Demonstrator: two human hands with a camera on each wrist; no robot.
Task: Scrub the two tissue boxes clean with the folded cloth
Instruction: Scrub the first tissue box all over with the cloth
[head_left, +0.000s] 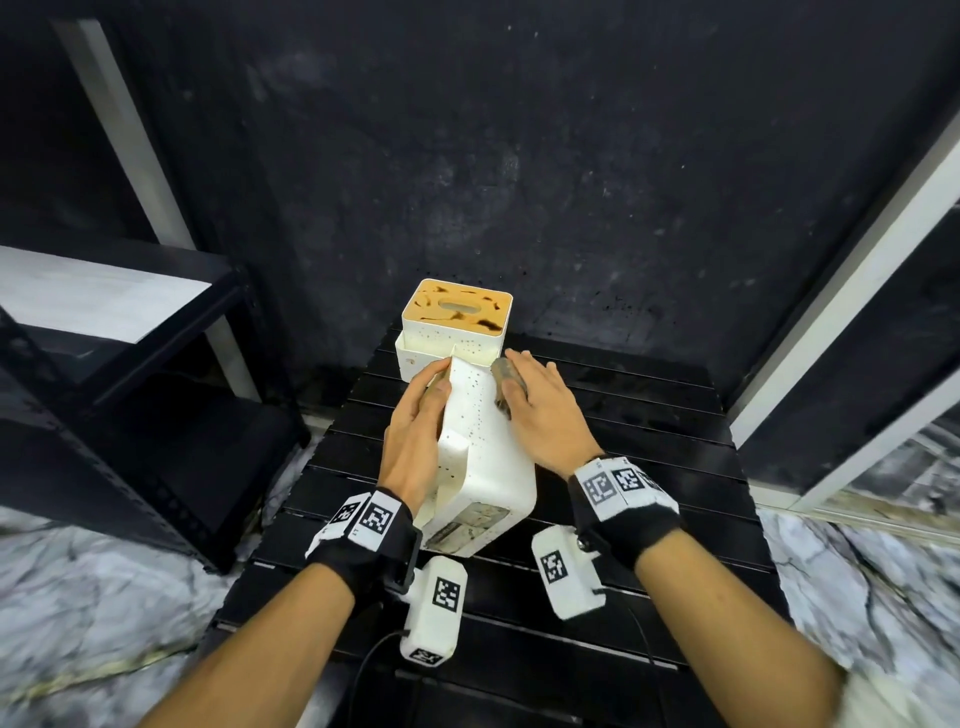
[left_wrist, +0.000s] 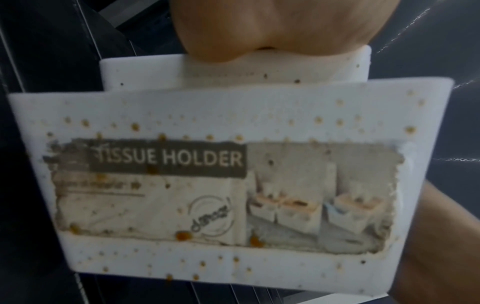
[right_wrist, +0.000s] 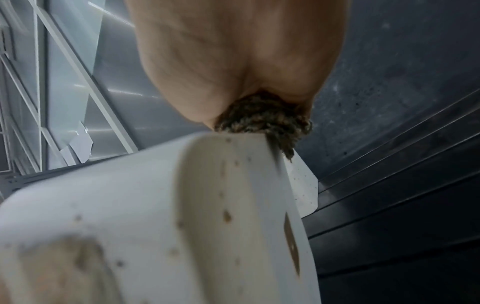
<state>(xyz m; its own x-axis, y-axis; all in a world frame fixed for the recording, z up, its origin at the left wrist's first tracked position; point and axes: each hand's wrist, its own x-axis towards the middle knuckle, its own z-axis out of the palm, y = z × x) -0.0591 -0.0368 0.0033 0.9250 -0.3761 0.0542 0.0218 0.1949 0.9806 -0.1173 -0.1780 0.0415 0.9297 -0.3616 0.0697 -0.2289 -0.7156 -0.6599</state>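
A white, brown-speckled tissue box (head_left: 483, 447) lies on its side on the black slatted table (head_left: 649, 426). Its torn "TISSUE HOLDER" label (left_wrist: 168, 158) faces me. My left hand (head_left: 415, 431) grips the box's left side, with the palm (left_wrist: 259, 30) against its upper edge. My right hand (head_left: 540, 410) holds a dirty folded cloth (head_left: 506, 384) against the box's upper right side. In the right wrist view the cloth (right_wrist: 262, 117) is bunched under the palm on the box's edge. The second tissue box (head_left: 447, 348) stands upright just behind, its stained orange lid (head_left: 457, 312) facing up.
A black metal shelf rack (head_left: 130, 338) stands to the left of the table. A dark wall rises right behind the boxes. A white-framed panel (head_left: 857, 312) leans along the right. Marble floor (head_left: 104, 582) shows on both sides of the table.
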